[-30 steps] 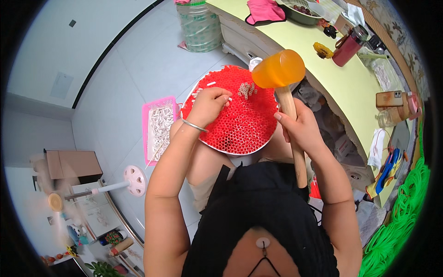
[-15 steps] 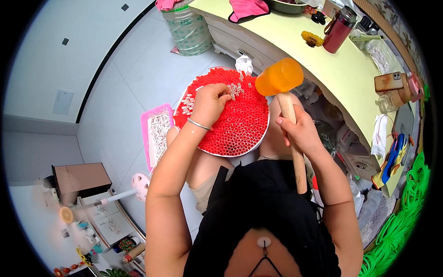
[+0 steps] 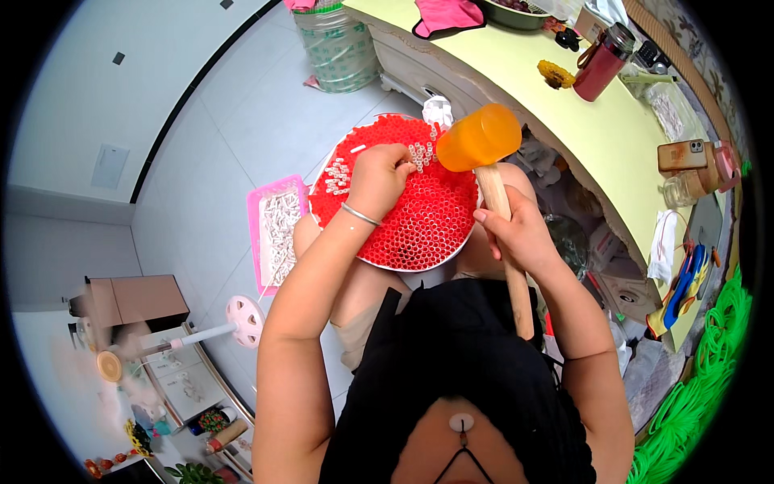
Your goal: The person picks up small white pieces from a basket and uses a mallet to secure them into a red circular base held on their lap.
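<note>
A round bundle of upright red tubes [image 3: 415, 218] with a white rim rests across my thighs. Small white tubes [image 3: 421, 156] stand in a patch at its upper right, with another patch at its left; one loose white piece [image 3: 358, 148] lies flat on top. My left hand [image 3: 380, 176] is over the bundle, thumb and finger pinched together beside the upper right patch. Whatever sits in that pinch is too small to make out. My right hand [image 3: 520, 232] grips the wooden handle of a mallet [image 3: 481, 139], whose orange head is raised over the bundle's right edge.
A pink basket [image 3: 255, 242] of loose white tubes stands at the bundle's left. Along the right curves a pale yellow table [image 3: 532, 93] bearing a red flask [image 3: 603, 64] and a phone [image 3: 681, 156]. Green cord [image 3: 709, 363] lies at far right; a pink round-based stand [image 3: 244, 321] is lower left.
The view has shifted slightly. The mallet head has dropped a little and come nearer the bundle's right edge. My left hand keeps its pinch by the white tubes.
</note>
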Demonstrator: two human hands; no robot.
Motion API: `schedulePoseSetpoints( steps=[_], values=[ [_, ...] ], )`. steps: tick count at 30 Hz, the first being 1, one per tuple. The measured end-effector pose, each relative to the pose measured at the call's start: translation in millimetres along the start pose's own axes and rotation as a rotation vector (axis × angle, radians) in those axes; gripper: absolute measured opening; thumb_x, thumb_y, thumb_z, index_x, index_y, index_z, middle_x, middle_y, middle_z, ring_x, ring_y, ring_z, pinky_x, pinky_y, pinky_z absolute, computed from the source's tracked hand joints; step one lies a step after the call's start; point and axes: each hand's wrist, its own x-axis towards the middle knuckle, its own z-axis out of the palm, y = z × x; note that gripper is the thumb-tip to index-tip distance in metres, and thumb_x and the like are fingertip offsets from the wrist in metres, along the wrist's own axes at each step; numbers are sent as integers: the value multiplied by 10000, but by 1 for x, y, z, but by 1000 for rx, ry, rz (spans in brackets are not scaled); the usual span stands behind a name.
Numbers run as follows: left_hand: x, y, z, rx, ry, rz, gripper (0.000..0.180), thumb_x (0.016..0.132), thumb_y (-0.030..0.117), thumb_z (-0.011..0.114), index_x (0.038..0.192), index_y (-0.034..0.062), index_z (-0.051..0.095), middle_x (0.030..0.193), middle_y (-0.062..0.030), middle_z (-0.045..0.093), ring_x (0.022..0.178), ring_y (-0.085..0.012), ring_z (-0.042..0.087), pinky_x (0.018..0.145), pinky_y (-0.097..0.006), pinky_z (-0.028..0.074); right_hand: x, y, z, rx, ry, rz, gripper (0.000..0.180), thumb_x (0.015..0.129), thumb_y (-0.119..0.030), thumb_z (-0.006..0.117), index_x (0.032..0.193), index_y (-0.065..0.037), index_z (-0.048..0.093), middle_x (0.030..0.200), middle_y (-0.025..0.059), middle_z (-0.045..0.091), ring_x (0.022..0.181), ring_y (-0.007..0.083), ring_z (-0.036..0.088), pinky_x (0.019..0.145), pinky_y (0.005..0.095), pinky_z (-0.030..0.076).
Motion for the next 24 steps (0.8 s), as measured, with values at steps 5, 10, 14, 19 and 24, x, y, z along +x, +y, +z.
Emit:
schedulePoseSetpoints(
  steps=[5, 10, 14, 19, 24],
  values=[
    [4, 1, -1, 202, -95, 85, 168, 769, 142, 730, 881, 22, 693, 812, -163, 671, 771, -305, 648, 719, -389, 508, 4, -5, 9, -56, -22, -9, 284, 908, -140, 637, 1086, 37, 506, 689, 22, 556, 435, 84, 489, 389, 219, 389],
    [-4, -16, -16, -236, -66, -142, 140, 828, 72, 671, 945, 2, 701, 802, -89, 699, 712, -171, 646, 667, -300, 498, 10, -37, 21, -344, -76, -160, 272, 896, -170, 651, 1024, 24, 509, 641, 18, 521, 431, 91, 502, 396, 231, 405],
    [-6, -15, -30, -271, -57, -281, 96, 834, 49, 644, 889, -4, 703, 732, -51, 655, 670, -113, 596, 636, -263, 476, 14, -47, 30, -354, -57, -297, 267, 891, -162, 652, 1032, 17, 512, 672, 9, 521, 437, 76, 495, 403, 226, 409],
    [-9, 1, -19, 0, 18, 4, 114, 794, 87, 696, 894, 37, 714, 695, -103, 620, 632, -188, 594, 616, -307, 472, 15, -38, 27, -350, -17, -234, 316, 884, -196, 663, 1047, 46, 541, 651, 41, 563, 448, 112, 525, 432, 275, 430],
    [-4, 1, -6, 66, -15, 43, 120, 760, 61, 697, 876, 36, 711, 772, -148, 652, 769, -331, 630, 721, -409, 507, 9, -34, 26, -247, -7, -131, 252, 906, -147, 644, 1044, 29, 529, 646, 17, 544, 442, 85, 512, 396, 222, 405]
  ],
)
